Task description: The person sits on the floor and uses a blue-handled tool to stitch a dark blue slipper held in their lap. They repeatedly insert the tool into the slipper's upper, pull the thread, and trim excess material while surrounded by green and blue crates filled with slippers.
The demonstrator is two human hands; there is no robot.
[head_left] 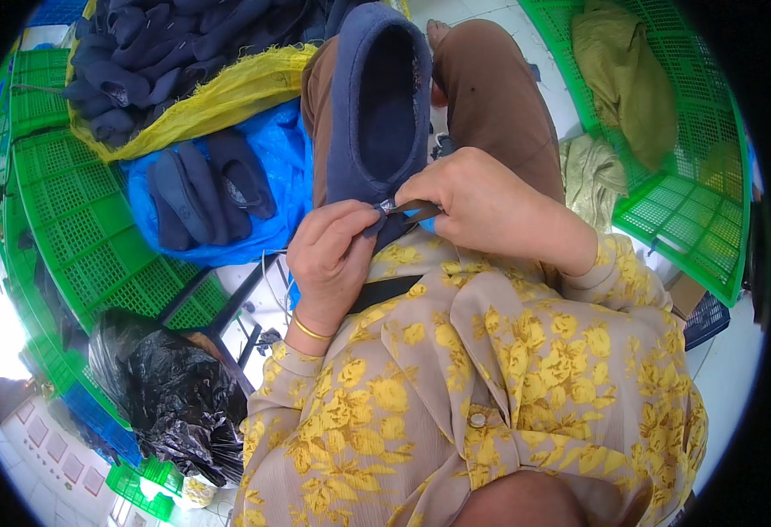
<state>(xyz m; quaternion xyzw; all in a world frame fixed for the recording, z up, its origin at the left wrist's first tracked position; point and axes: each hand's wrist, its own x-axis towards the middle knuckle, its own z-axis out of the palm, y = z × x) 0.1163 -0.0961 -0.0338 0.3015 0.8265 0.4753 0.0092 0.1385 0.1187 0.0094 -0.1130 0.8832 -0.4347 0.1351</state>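
A dark blue fabric slipper [347, 123] lies along my lap with its opening up and its heel end toward me. At that heel, the fingers of my left hand [328, 250] are closed in a pinch on the slipper's edge. My right hand [491, 202] is closed around small dark metal scissors [419, 211], whose blades meet the heel edge beside my left fingertips. A greyish bit of material shows between the two hands. The scissors' handles are mostly hidden inside my right hand.
A yellow sack [227, 92] full of dark blue slippers stands at the far left. Several more slippers [196, 189] lie on a blue plastic bag [290, 145]. Green plastic baskets [78, 211] [693, 228] flank me, and a black plastic bag [174, 386] sits near left.
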